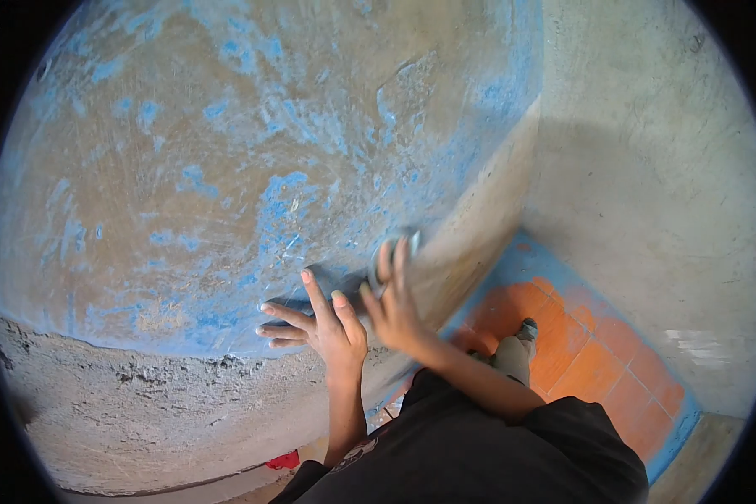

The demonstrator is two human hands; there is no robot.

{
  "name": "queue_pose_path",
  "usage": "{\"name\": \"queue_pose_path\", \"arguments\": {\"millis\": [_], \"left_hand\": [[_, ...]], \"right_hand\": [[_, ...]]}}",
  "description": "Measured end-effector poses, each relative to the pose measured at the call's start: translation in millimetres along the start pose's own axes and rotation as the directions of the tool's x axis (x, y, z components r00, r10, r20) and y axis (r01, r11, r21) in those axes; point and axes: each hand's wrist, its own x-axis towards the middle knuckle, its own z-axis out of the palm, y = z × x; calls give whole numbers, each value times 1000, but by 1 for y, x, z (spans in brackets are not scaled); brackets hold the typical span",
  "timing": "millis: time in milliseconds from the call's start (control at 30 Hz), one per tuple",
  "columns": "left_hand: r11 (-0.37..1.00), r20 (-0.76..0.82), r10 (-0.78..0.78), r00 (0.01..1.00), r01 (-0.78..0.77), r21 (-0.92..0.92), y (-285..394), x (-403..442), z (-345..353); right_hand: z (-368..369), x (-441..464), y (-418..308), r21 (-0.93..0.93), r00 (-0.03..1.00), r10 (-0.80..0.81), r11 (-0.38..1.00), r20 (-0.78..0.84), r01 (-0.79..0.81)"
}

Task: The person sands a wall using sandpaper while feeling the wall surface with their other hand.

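Watching the head cam from afar, I've got a patchy blue wall (185,176) filling approx. 9 to 1 o'clock, w/ a rough grey band (176,412) along it at 8.

Right grip (397,316), just below ctr at 6 o'clock, has its fingers bent over a small pale-blue item (415,242) at that hand's 12, seemingly against the wall. Blur hides its shape, so can't ID it. Left grip (333,330) at 7 o'clock is spread out, fingertips apparently resting on the wall, holding nothing I can see; it's just beside the right.

Handling, my guess: item's small + prob. light, so weight's no issue. Stiff vs. soft: can't tell. Doesn't look esp. fragile, but any paint dust could make it a bit slippery. I'd take it by the back + side edges, tips clear of the wall-facing side, b/c the wall looks scratchy.

Also there: plain grey wall (647,202) at 2 o'clock, orange floor tiles (584,344) + a foot (527,331) at 4, small red thing (283,460) at 7.
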Motion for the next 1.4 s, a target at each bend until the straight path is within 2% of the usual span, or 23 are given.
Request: {"name": "queue_pose_path", "arguments": {"millis": [67,100,200,300,333,367,433,467,533,600,767,867,967,1033,1100,1200,1300,1400], "left_hand": [[999,1,-29,1000,29,-20,6,1,0],[999,3,-46,999,46,-29,9,2,-1],[993,53,-82,995,86,-78,17,3,-7],[981,47,-81,996,88,-174,19,4,-8],[983,35,-79,996,84,-164,20,5,-4],[984,25,-78,997,81,-158,21,4,1],[987,28,-88,996,91,-134,29,3,6],[988,35,-95,995,99,-118,35,5,8],[991,12,-95,995,96,-98,42,12,15],[992,-29,-100,995,97,-85,45,14,22],[982,7,-128,992,128,-136,82,28,35],[979,-14,-143,990,140,-146,114,42,54],[976,-18,-155,988,150,-159,146,58,61],[969,-4,-181,984,177,-175,166,70,68],[970,1,-181,984,179,-164,186,79,75],[976,15,-148,989,149,-161,216,90,87],[973,32,-138,990,141,-181,251,101,101],[977,46,-134,990,139,-160,277,111,112]], "right_hand": [[6,-25,-2,-17,992,-20,1000,128,22],[-1,-13,7,-53,993,-40,997,112,46],[-25,51,39,110,978,138,986,-154,-122],[-38,73,44,93,951,222,974,-214,-206],[-29,60,39,134,959,227,969,-171,-206],[-14,34,31,170,965,230,963,-127,-208],[8,-17,19,184,991,130,974,12,-130],[1,-12,22,144,993,116,983,19,-117],[-18,4,31,69,996,82,994,30,-84],[-40,43,56,102,991,114,989,-66,-107],[-72,102,101,138,963,164,981,-214,-136],[-49,48,102,97,993,94,991,-67,-88],[-91,91,110,7,993,42,999,-110,-41],[-129,158,134,54,966,106,994,-237,-96],[-177,216,144,106,947,147,987,-285,-121],[-197,230,155,62,957,118,993,-264,-105],[-157,172,178,2,989,55,998,-137,-55],[-176,163,183,-13,999,-32,999,-15,32]]}}
